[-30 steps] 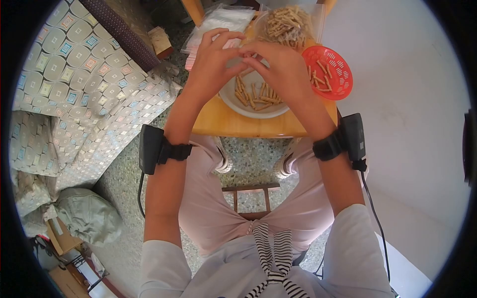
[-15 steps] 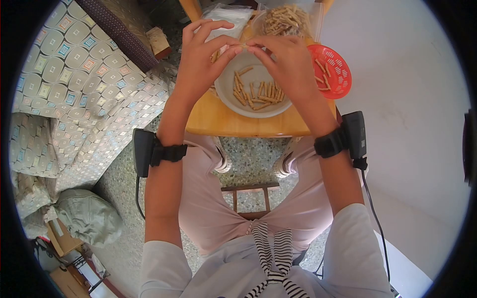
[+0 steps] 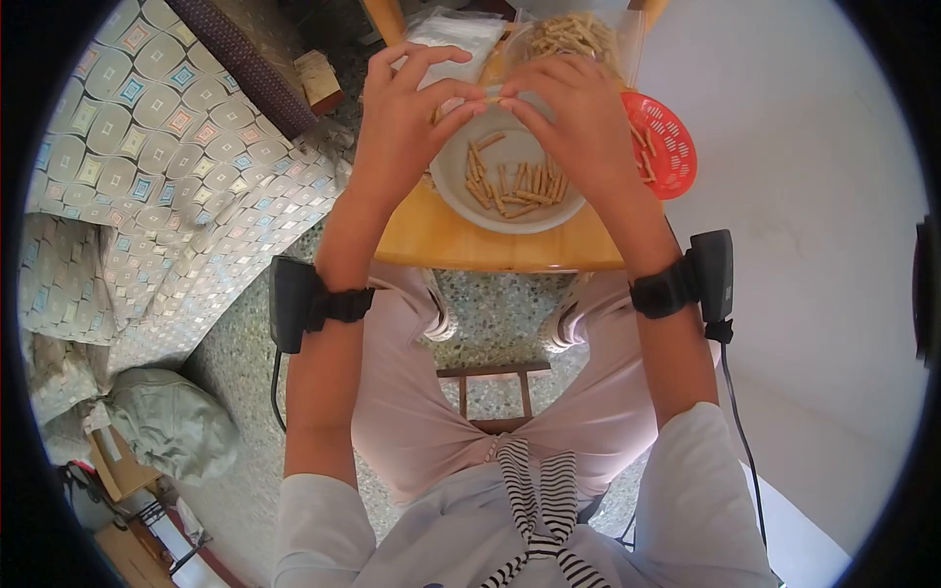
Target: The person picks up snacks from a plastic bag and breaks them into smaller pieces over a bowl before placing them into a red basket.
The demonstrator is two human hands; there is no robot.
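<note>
Above the far edge of a white bowl (image 3: 510,227), my left hand (image 3: 404,122) and my right hand (image 3: 580,122) meet at the fingertips. Between them a small tan stick (image 3: 493,99) is pinched, one end in each hand and mostly covered by the fingers. My left thumb and index finger are closed on it while the other fingers lift away. Several short tan sticks (image 3: 534,183) lie in the bowl, some in a loose row. Right of my right hand, a red slotted basket (image 3: 676,147) holds more of these sticks.
The bowl stands on a yellow wooden seat (image 3: 421,240). Behind it are a clear bag of many tan sticks (image 3: 573,37) and flat clear plastic bags (image 3: 459,41). A patterned cloth (image 3: 176,176) drapes at left; a pale wall (image 3: 804,196) borders the right.
Both hands have shifted slightly right and nearer me, still joined at the fingertips. My right hand now covers more of the red basket's left side. The sticks in the bowl look unchanged.
</note>
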